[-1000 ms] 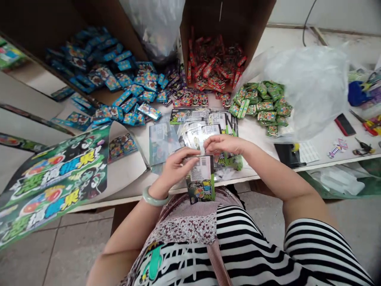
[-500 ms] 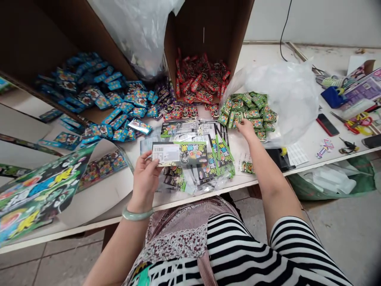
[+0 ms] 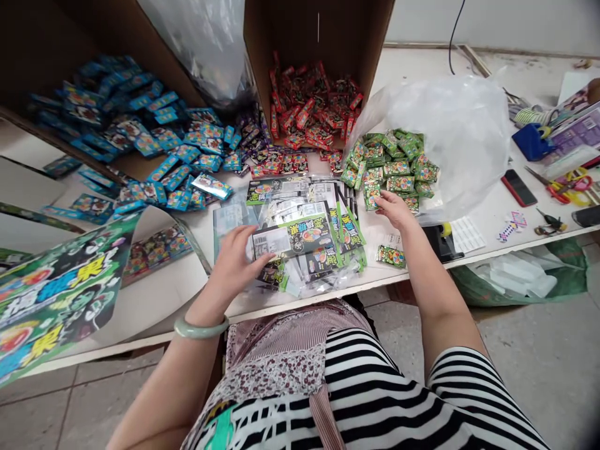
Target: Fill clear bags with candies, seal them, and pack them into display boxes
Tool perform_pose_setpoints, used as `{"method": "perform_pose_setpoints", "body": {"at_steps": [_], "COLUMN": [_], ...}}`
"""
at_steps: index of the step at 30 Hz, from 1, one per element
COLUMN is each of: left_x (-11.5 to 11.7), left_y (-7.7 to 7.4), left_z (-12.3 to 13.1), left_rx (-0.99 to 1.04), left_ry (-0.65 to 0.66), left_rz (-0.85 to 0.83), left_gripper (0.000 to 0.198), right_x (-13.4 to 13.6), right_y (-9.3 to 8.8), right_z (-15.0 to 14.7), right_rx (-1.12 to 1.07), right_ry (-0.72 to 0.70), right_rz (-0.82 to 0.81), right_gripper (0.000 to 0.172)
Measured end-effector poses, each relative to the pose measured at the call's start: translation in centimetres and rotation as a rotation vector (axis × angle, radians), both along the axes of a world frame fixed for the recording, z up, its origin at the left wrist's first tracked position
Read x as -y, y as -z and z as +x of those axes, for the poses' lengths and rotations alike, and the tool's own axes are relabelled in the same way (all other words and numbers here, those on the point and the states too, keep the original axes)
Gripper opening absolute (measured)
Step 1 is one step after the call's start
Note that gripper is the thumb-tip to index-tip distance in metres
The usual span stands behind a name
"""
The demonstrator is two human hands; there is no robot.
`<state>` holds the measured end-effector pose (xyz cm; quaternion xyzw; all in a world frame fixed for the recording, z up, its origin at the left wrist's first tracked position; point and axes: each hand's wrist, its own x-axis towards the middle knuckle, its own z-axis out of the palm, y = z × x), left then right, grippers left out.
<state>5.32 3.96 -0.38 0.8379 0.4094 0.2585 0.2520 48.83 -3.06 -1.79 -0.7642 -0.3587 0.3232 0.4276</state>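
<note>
My left hand (image 3: 237,265) grips a printed plastic pouch (image 3: 300,235) by its barcode end, holding it low over a heap of similar clear pouches (image 3: 304,206) at the table's front edge. My right hand (image 3: 395,208) reaches to the near edge of a pile of small green packets (image 3: 391,165), its fingers curled round one of them. One green packet (image 3: 391,255) lies alone by my right forearm. A pale green bangle sits on my left wrist.
Blue packets (image 3: 140,131) spill from a cardboard box at the left; red packets (image 3: 312,109) fill a box (image 3: 356,37) at the back. A clear plastic bag (image 3: 459,137) lies behind the green pile. A phone (image 3: 519,187), scissors (image 3: 569,184) and a printed display card (image 3: 51,300) flank the area.
My hands parted from the pouch held at my lap. The left carried it onto the pouch heap, while the right reached out to the green packets and closed on one.
</note>
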Motion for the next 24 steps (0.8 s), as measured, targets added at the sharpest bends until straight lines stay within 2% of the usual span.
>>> {"method": "perform_pose_setpoints", "body": {"at_steps": [3, 5, 8, 11, 14, 16, 18, 22, 24], "left_x": [-0.3, -0.6, -1.0, -1.1, -1.1, -1.2, -1.3, -1.2, -0.8], "left_y": [-1.0, -1.0, -0.6, -0.6, -0.9, -1.3, -1.6, -2.2, -2.4], "left_z": [2.3, 3.6, 4.5, 4.7, 4.5, 4.4, 4.4, 4.7, 4.7], "left_rx": [-0.136, -0.247, -0.363, -0.391, -0.336, -0.285, -0.246, -0.208, -0.185], "left_ry": [0.198, 0.268, 0.305, 0.3, 0.281, 0.256, 0.24, 0.252, 0.266], "left_rz": [-0.038, -0.068, -0.089, -0.077, -0.048, -0.033, -0.034, -0.079, -0.11], "left_gripper": [0.084, 0.093, 0.094, 0.086, 0.085, 0.091, 0.098, 0.102, 0.1], "right_x": [-0.5, -1.1, -2.2, -2.5, -1.5, -0.7, -0.2, -0.6, -0.9], "right_y": [-0.9, -1.8, -2.9, -3.2, -2.5, -1.7, -0.8, 0.2, 0.4], "right_z": [0.9, 1.7, 2.3, 1.9, 0.8, 0.0, -0.6, -0.6, -0.1], "right_rx": [0.148, 0.255, 0.394, 0.539, 0.72, 0.787, 0.812, 0.804, 0.765], "right_ry": [-0.074, -0.133, -0.211, -0.227, -0.13, -0.092, -0.113, -0.14, -0.143], "right_rz": [-0.052, -0.108, -0.179, -0.156, -0.2, -0.293, -0.339, -0.371, -0.407], "right_gripper": [0.049, 0.045, 0.035, 0.045, 0.048, 0.06, 0.074, 0.067, 0.072]}}
